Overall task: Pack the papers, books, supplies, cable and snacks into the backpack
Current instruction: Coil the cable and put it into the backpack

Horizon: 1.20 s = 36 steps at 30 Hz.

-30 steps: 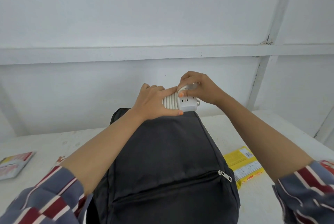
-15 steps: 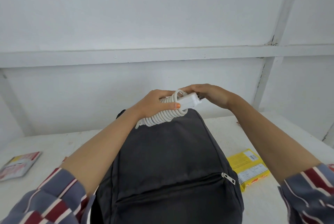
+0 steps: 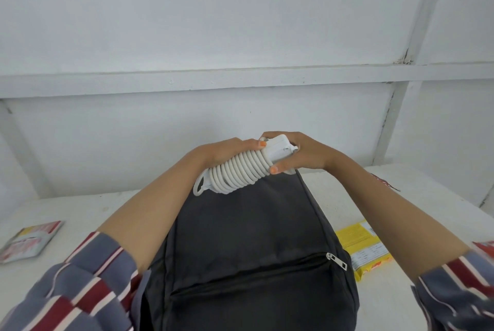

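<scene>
Both hands, the left hand (image 3: 227,152) and right hand (image 3: 302,155), gripped the coiled cable (image 3: 238,173) over the backpack (image 3: 254,250) (front pocket zipped), so stowing it likely called for opening a compartment first.

White table (image 3: 80,205), 4 things on it. Dark backpack (image 3: 248,237) sits in the middle, front pocket up. Yellow packet (image 3: 366,245) lies flat just beside its right side. Red-and-white packet (image 3: 29,242) is well off left. A red scrap (image 3: 385,182) peeks out far right, mostly hidden.
</scene>
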{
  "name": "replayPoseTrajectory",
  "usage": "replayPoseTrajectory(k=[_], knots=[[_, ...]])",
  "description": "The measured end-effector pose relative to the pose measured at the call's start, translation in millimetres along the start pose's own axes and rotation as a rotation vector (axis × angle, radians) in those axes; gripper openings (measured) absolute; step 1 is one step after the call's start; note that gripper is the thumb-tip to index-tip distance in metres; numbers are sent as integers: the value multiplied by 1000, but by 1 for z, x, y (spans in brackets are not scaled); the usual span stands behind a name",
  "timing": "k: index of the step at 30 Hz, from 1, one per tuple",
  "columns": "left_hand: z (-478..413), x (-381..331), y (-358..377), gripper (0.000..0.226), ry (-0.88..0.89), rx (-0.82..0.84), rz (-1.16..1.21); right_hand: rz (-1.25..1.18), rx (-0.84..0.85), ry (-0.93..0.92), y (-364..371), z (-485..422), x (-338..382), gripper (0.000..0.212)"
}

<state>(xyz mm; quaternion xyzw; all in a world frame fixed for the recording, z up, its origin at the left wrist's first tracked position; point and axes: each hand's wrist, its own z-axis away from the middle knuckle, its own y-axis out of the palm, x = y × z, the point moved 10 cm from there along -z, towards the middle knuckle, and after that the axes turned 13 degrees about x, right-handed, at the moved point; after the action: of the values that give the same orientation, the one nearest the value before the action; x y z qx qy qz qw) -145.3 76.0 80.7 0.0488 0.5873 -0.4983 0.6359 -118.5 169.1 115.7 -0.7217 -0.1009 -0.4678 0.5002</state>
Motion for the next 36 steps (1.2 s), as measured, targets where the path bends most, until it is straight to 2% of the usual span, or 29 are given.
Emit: replayPoseTrajectory(k=[3, 5, 7, 12, 15, 17, 19, 23, 30, 36], knots=[[-3, 3, 3, 77, -2, 24, 11, -119, -61, -41, 2, 3, -6, 39], [-3, 3, 5, 60, 30, 25, 63, -213, -96, -20, 2, 5, -11, 36], [-1, 2, 7, 54, 32, 32, 104, -242, -115, 25, 2, 7, -14, 37], [0, 4, 11, 62, -39, 80, 76, -255, -84, 39, 6, 7, -13, 44], [-2, 8, 7, 64, -68, 52, 53, -210, -62, -2, 8, 4, -8, 64], [-4, 4, 11, 60, -28, 67, 14, -237, -23, -34, 13, 4, -8, 74], [-7, -3, 12, 56, 33, 70, -51, -229, -32, -66, 14, 5, -9, 71], [-2, -10, 4, 51, 69, -48, -84, -166, -132, -97, 7, 7, -11, 59], [1, -20, 7, 51, 164, -63, -122, -140, -169, -125, 6, 8, -13, 56], [2, -17, 9, 62, 138, -48, -169, -190, -178, -207, 8, 9, -12, 54]])
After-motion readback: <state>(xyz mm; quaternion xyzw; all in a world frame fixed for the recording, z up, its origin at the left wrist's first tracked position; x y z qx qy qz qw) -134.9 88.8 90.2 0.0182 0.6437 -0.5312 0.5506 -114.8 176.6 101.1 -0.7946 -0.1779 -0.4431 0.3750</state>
